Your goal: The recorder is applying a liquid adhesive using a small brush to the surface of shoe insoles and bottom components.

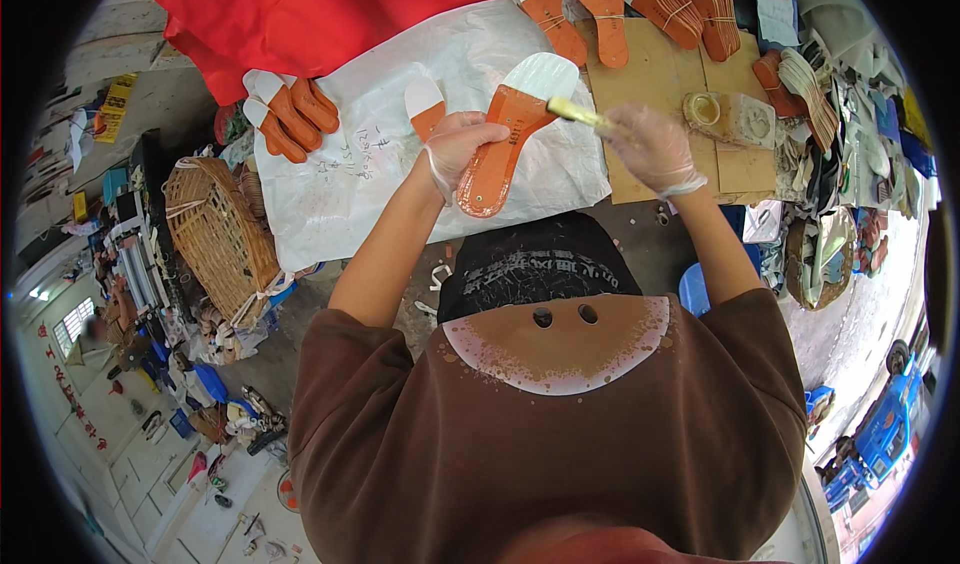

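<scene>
My left hand (460,149), in a clear plastic glove, grips a shoe insole (494,169) by its edge, thumb on top. The insole is orange-brown and looks shiny, with a white section at its far end. In my right hand (648,149), also gloved, is a brush (582,114) with a pale yellowish handle. The brush tip lies at the insole's right edge, close to where the brown meets the white. Just beyond my left hand, a second insole (424,109) lies on the white sheet (350,219), partly hidden by my fingers.
Several insoles (292,114) lie in an overlapping group at the left. Bundled insole stacks (660,4) line the far edge. A clear plastic container (745,121) sits on cardboard (630,74) at the right. Red cloth (270,14) covers the far left; a wicker basket (215,234) stands beside the table.
</scene>
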The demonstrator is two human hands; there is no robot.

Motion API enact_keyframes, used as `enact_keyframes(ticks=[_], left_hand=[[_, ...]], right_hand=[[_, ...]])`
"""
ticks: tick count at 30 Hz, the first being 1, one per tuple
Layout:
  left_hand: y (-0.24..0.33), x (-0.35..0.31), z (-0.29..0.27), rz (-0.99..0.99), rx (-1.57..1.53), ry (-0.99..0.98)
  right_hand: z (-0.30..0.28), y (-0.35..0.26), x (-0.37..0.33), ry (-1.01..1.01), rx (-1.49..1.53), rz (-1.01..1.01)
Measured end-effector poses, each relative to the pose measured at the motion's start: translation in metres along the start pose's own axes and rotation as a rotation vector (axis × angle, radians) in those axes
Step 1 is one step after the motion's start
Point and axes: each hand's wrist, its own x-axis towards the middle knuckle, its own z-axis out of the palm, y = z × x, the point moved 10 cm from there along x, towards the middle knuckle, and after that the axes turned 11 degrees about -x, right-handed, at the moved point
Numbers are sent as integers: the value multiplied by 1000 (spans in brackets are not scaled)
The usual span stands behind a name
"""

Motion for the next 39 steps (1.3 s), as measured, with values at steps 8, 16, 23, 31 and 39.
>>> enact_keyframes(ticks=[8,16,23,31,39], left_hand=[[4,-5,3,47,89,20],[9,-8,1,95,199,77],[7,-12,4,85,246,89],[11,-16,-14,105,333,125],[15,-16,-16,95,364,110]], right_hand=[[5,-8,8,-102,-93,20],[9,57,21,-57,-313,281],[29,0,25,-72,-228,23],[5,70,23,24,-256,328],[45,55,16,-172,-340,318]])
